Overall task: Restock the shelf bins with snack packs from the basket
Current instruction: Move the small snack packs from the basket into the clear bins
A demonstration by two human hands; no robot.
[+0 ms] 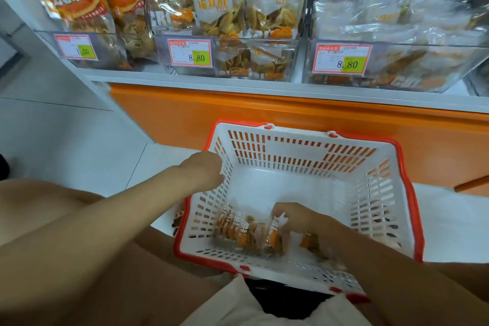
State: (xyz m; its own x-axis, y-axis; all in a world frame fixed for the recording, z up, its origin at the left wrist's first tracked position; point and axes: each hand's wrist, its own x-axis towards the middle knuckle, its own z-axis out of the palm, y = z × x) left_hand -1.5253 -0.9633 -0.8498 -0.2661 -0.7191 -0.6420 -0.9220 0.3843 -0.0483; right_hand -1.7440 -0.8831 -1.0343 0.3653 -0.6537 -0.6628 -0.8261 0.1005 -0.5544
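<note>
A white basket (299,151) with a red rim sits on the floor below the shelf. In its near corner lies a clear snack pack (246,231) with orange print. My right hand (299,219) reaches into the basket and its curled fingers pinch that pack's right end. My left hand (203,169) grips the basket's left rim, fingers hidden behind the wall. Above, clear shelf bins hold similar packs: a middle bin (232,58) and a right bin (397,69).
A left bin (79,47) holds tall orange bags. Price tags hang on the bin fronts. An orange base panel (264,114) runs under the white shelf edge. White floor tiles spread to the left. My knees and a white cloth are at the bottom.
</note>
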